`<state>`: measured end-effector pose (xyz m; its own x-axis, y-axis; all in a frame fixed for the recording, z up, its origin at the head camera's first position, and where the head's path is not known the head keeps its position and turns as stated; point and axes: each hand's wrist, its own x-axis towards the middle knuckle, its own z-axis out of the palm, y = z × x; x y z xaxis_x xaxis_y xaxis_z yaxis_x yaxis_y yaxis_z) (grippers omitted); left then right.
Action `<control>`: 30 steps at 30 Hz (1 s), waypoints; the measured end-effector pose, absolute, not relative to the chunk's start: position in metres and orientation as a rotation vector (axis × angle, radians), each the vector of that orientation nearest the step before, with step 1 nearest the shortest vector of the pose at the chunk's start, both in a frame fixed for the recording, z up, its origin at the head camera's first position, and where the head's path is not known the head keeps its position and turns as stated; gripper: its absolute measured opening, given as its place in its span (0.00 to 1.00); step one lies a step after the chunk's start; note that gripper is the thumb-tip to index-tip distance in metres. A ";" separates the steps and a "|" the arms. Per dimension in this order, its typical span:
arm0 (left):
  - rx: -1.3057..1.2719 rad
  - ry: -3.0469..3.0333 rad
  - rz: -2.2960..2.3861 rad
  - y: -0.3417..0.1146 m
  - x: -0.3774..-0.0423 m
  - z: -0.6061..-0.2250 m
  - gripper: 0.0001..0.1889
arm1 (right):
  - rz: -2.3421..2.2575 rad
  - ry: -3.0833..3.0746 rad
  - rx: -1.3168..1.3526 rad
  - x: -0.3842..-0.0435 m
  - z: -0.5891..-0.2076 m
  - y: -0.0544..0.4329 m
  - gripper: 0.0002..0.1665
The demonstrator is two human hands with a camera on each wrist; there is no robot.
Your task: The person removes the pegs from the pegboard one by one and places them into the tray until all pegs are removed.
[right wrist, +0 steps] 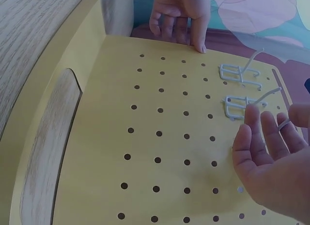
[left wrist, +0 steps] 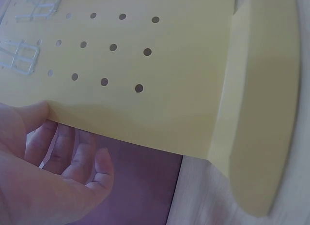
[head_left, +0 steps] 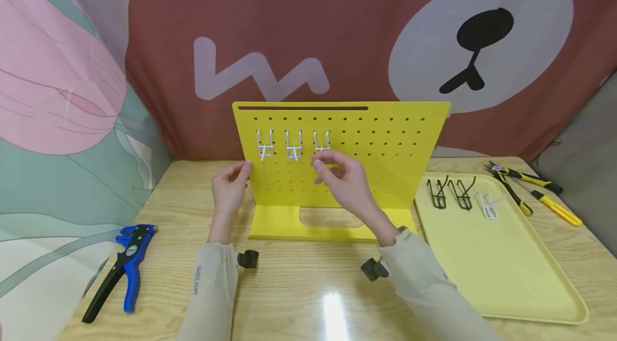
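A yellow pegboard (head_left: 385, 169) stands upright on its base, with three white wire hooks along its upper left part. My left hand (head_left: 228, 186) grips the board's left edge, thumb on the front and fingers behind, as the left wrist view also shows. The first white hook (head_left: 265, 149) and the second white hook (head_left: 293, 150) hang side by side. At the third white hook (head_left: 321, 140), my right hand (head_left: 344, 177) pinches the projecting prong (right wrist: 283, 124) between thumb and fingers. That hook's lower part is mostly hidden by the hand.
On the right, a pale yellow tray (head_left: 501, 271) carries two black hooks (head_left: 450, 195) and a white hook (head_left: 489, 206). Cutting pliers (head_left: 525, 176) and a yellow-handled tool (head_left: 559, 208) lie beyond it. A blue-and-black wire stripper (head_left: 130, 260) lies at the table's left.
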<state>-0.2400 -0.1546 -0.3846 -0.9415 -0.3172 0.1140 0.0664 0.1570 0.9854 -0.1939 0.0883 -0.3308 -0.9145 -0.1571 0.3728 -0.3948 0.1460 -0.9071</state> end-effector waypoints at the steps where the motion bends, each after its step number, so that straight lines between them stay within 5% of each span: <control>1: 0.242 -2.143 -1.852 -0.154 -0.240 -0.384 0.19 | 1.872 -2.216 0.541 -0.194 -0.331 0.088 0.13; 30: 0.232 -2.125 -1.848 -0.155 -0.240 -0.386 0.18 | 2.023 -2.099 0.637 -0.173 -0.332 0.110 0.13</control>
